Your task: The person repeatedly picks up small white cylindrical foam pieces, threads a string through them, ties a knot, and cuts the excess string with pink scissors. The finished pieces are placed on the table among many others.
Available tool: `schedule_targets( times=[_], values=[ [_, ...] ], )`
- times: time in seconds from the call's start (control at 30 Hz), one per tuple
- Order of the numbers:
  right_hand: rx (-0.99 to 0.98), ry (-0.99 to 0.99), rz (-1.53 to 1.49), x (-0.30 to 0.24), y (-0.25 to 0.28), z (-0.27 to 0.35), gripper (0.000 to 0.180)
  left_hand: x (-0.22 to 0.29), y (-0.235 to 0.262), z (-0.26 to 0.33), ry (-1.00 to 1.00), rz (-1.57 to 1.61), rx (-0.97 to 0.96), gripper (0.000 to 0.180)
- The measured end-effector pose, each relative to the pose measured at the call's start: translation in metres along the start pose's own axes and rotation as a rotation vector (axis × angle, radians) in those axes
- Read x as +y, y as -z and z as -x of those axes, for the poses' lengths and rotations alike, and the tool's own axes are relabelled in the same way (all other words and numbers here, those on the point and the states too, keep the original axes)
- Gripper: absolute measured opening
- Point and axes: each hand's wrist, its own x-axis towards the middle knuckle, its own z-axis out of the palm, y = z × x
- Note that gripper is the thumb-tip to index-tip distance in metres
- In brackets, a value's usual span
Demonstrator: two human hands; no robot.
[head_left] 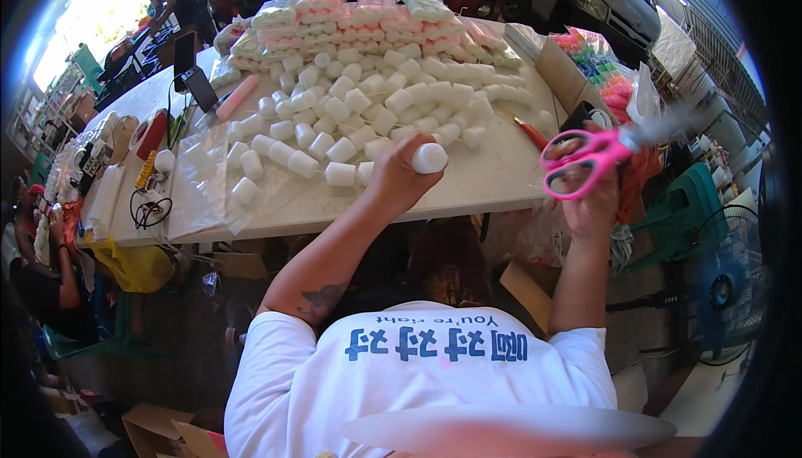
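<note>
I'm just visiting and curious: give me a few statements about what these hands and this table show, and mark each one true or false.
1. The left hand holds a small white cylinder. True.
2. The right hand holds blue scissors. False: the scissors have pink handles.
3. Many white cylinders lie loose on the white table. True.
4. The bagged packs sit at the table's near edge. False: they are stacked at the far side.
5. Both hands rest flat on the table. False: both are raised, each holding something.
</note>
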Motion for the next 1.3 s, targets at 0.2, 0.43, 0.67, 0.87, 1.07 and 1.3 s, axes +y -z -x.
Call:
schedule_targets(
  times=[0.2,0.43,0.67,0.87,1.07,1.3],
  values=[
    [-0.101,0.121,-0.369,-0.008,-0.102,0.010,0.052,-0.003,-0.001,0.000,0.016,0.005,0.029,0.031],
    [-0.207,0.439,0.252,0.006,-0.111,0.000,0.039,-0.004,0.003,-0.001,0.000,-0.063,0.059,0.026],
    [-0.004,0.108,0.079,0.014,-0.127,0.016,0.043,-0.010,-0.005,-0.003,-0.062,-0.050,0.084,0.026],
    [-0.290,-0.064,0.010,0.048,-0.102,0.017,0.049,-0.027,0.010,-0.010,0.162,0.512,0.065,0.020],
    [-0.654,-0.772,-0.274,0.080,-0.102,0.073,0.048,-0.041,0.040,-0.018,0.275,1.274,0.164,0.063],
    [-0.599,-0.856,-0.305,0.118,-0.115,0.085,0.056,-0.027,0.039,-0.011,0.329,1.387,0.230,0.060]
  ],
)
